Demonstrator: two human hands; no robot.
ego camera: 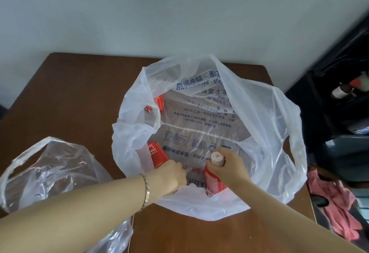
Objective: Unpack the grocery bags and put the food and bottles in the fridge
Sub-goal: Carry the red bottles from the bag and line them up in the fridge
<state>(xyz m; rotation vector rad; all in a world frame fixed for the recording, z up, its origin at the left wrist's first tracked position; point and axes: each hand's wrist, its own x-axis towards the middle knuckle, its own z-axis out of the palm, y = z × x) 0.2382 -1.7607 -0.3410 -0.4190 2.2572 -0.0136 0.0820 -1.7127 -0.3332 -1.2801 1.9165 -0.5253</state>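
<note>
1. The left hand (171, 177) reaches into the white bag (269, 133); its fingertips are hidden, so their grip cannot be told.
2. The right hand (229, 167) wraps its fingers round a red-labelled bottle (214, 183), upright inside the bag.
3. A red carton (156, 155) lies just beyond the left knuckles, half veiled by plastic.
4. A clear bag (50, 169) beside the left forearm is cut off.

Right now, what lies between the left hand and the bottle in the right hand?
Head view: only crumpled printed plastic of the white bag shows between the left hand and the red-labelled bottle the right hand grips.
</note>
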